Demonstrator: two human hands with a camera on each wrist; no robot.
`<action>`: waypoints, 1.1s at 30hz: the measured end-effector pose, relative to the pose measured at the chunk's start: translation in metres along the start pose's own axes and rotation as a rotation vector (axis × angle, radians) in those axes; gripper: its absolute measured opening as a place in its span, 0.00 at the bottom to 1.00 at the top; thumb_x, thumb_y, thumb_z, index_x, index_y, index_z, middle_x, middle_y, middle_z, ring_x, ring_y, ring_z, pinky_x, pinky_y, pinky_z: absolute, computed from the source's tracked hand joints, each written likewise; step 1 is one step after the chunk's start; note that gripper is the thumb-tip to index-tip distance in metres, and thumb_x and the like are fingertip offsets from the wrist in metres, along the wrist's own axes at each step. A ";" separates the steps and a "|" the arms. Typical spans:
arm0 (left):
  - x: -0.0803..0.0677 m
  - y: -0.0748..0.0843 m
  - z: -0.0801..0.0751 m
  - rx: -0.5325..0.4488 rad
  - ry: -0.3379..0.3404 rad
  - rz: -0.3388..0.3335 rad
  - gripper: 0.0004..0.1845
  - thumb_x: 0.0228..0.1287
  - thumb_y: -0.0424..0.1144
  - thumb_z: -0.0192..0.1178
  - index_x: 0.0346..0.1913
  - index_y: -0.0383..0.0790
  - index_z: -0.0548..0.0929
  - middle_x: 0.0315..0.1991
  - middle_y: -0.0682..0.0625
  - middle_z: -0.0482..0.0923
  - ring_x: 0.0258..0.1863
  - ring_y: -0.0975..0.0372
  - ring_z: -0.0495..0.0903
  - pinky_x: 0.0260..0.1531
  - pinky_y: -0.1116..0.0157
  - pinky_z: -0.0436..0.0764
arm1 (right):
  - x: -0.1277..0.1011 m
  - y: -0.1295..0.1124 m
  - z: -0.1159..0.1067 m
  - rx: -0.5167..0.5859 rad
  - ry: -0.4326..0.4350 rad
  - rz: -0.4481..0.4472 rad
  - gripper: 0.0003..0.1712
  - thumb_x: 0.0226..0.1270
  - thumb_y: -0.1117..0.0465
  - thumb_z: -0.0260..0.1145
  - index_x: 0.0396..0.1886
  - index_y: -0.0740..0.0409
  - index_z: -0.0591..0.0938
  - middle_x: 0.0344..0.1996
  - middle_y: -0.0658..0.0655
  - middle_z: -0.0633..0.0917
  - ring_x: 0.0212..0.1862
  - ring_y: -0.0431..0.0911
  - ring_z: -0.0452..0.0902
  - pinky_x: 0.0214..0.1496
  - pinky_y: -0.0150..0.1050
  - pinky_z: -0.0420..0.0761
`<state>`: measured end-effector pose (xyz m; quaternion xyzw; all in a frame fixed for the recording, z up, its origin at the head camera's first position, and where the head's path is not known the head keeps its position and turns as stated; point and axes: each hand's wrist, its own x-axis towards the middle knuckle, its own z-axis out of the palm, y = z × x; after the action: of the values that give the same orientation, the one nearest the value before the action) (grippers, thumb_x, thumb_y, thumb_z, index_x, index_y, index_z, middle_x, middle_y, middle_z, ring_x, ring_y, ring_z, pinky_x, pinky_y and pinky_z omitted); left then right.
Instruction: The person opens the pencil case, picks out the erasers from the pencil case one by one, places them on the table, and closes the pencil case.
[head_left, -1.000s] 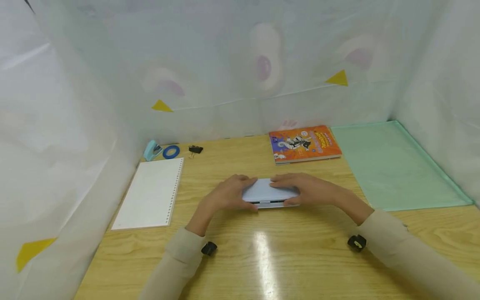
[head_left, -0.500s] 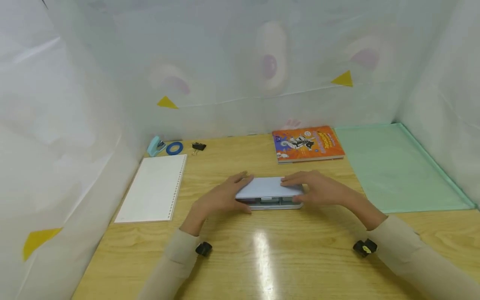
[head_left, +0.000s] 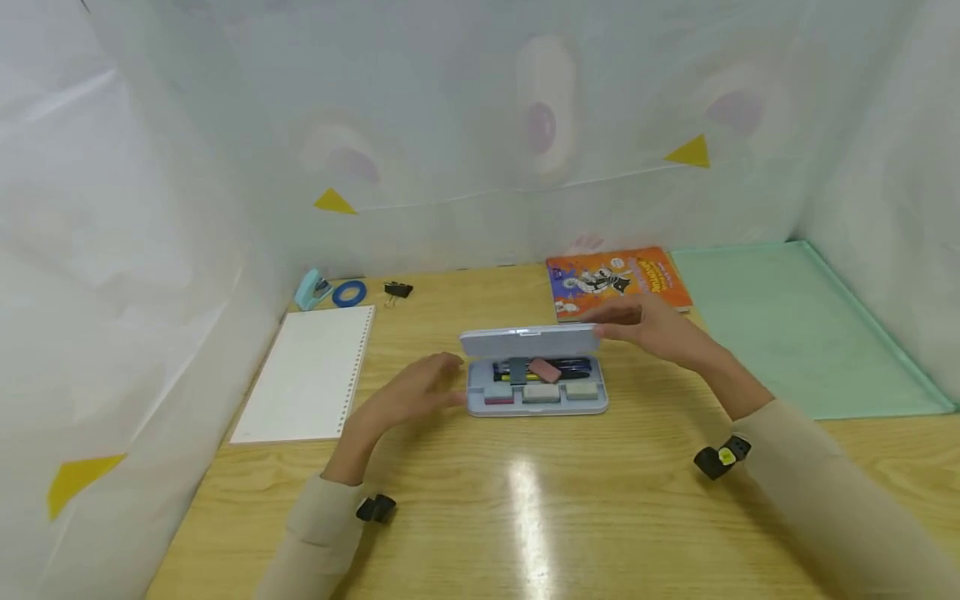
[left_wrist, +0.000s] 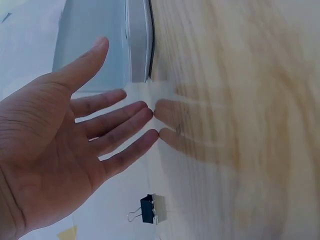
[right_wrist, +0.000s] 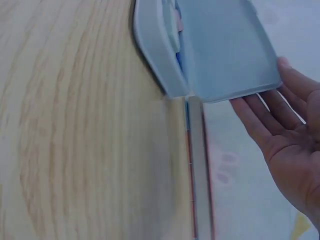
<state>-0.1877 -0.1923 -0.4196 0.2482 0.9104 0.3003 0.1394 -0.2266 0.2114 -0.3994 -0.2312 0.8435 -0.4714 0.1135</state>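
A light-blue pencil case (head_left: 536,410) sits on the wooden table, its lid (head_left: 495,343) raised at the back. Inside are several pens (head_left: 579,376), a pink eraser (head_left: 545,369) lying across them, and small blocks (head_left: 581,390) in the front compartments. My right hand (head_left: 660,333) holds the lid's right end; the right wrist view shows the thumb at the lid's corner (right_wrist: 272,80) and the fingers behind it. At the case's left end is my left hand (head_left: 412,392), fingers apart and holding nothing, as the left wrist view also shows.
A white notepad (head_left: 307,375) lies at the left, with a light-blue stapler (head_left: 311,289), a blue tape roll (head_left: 348,293) and a black binder clip (head_left: 398,289) beyond it. Behind the case lies an orange book (head_left: 660,279). A green translucent mat (head_left: 810,333) covers the right side.
The lid has swung up and back, baring the pens and erasers. My right hand has moved up and away with it; my left hand has drawn off to the left.
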 end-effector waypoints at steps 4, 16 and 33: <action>0.006 0.003 0.005 -0.021 -0.051 0.033 0.42 0.65 0.45 0.74 0.77 0.36 0.67 0.72 0.38 0.70 0.69 0.47 0.72 0.71 0.49 0.68 | 0.015 0.015 0.005 0.117 0.057 0.063 0.26 0.82 0.48 0.60 0.66 0.61 0.81 0.56 0.65 0.86 0.57 0.56 0.85 0.61 0.54 0.80; 0.019 0.010 0.013 0.018 -0.121 -0.052 0.51 0.62 0.47 0.76 0.83 0.50 0.58 0.76 0.41 0.60 0.68 0.50 0.68 0.68 0.49 0.70 | 0.028 0.038 0.021 -0.175 0.106 0.179 0.25 0.84 0.54 0.58 0.26 0.62 0.85 0.18 0.54 0.81 0.21 0.44 0.73 0.24 0.36 0.72; 0.032 0.003 0.001 -0.070 -0.191 -0.122 0.51 0.54 0.48 0.81 0.78 0.58 0.63 0.71 0.42 0.59 0.66 0.48 0.66 0.68 0.48 0.68 | 0.023 -0.008 0.076 -0.198 -0.006 -0.083 0.05 0.70 0.60 0.74 0.42 0.55 0.88 0.34 0.49 0.87 0.35 0.42 0.80 0.40 0.41 0.79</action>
<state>-0.2131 -0.1725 -0.4219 0.2149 0.8953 0.2978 0.2519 -0.2132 0.1399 -0.4323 -0.2773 0.8755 -0.3891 0.0731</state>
